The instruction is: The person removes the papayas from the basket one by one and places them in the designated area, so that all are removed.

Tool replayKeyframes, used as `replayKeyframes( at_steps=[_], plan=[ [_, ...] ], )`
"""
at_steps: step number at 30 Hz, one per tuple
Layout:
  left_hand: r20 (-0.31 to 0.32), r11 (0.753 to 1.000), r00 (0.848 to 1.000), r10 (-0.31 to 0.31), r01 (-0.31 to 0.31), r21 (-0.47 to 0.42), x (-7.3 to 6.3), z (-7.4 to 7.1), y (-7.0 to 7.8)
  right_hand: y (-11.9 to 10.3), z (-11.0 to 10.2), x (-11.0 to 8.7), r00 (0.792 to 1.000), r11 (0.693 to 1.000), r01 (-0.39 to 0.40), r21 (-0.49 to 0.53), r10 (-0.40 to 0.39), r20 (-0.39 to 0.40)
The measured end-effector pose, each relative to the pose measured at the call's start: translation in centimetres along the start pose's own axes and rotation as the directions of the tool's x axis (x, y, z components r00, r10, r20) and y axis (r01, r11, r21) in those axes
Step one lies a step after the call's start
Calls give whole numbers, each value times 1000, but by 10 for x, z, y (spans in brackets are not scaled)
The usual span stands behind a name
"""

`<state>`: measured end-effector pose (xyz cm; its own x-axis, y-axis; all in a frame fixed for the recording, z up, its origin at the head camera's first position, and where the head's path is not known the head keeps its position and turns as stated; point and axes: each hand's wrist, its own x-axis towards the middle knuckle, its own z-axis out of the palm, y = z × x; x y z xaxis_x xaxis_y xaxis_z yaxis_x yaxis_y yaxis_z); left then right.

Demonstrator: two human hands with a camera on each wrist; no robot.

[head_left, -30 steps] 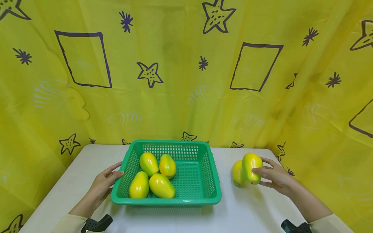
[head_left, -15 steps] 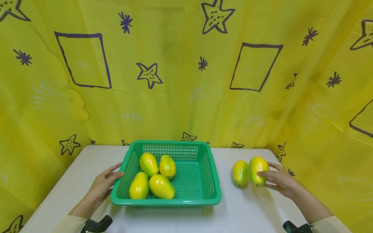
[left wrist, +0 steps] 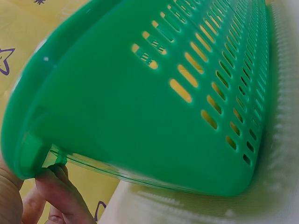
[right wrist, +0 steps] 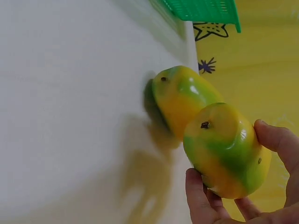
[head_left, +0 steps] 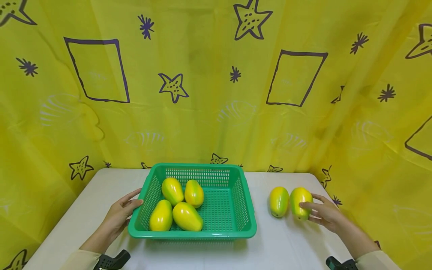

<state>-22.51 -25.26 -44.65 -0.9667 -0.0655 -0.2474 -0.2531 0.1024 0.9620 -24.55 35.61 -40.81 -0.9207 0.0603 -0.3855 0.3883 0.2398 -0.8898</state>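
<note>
My left hand (head_left: 119, 212) grips the left rim of a green plastic basket (head_left: 192, 234), thumb on top and fingers under the edge, as the left wrist view shows. Several yellow-green mangoes (head_left: 187, 216) lie in the basket's left half. To the right, my right hand (head_left: 325, 213) holds another mango (head_left: 300, 202) between thumb and fingers. In the right wrist view this mango (right wrist: 229, 151) is close over the white table and overlaps a second mango (right wrist: 184, 98). That second mango (head_left: 279, 201) stands on the table just left of the held one.
The white table (head_left: 270, 247) carries the basket at its middle. Behind and beside it hangs a yellow curtain (head_left: 209, 123) with dark stars and squares. Each wrist wears a dark strapped device (head_left: 113, 259).
The right hand has moved the mango right and down toward the table, so it now stands apart from the mango beside it. The left hand and basket have stayed put.
</note>
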Motion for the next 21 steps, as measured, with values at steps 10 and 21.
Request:
replayKeyframes(
  at_steps=[10, 21],
  plan=[
    [-3, 1000, 1000, -2, 2, -7, 1, 1, 0, 14, -3, 11, 1000, 998, -16, -61, 16, 1],
    [-5, 1000, 1000, -2, 2, -6, 1, 1, 0, 15, 2, 17, 999, 995, -49, -87, 49, -7]
  ],
)
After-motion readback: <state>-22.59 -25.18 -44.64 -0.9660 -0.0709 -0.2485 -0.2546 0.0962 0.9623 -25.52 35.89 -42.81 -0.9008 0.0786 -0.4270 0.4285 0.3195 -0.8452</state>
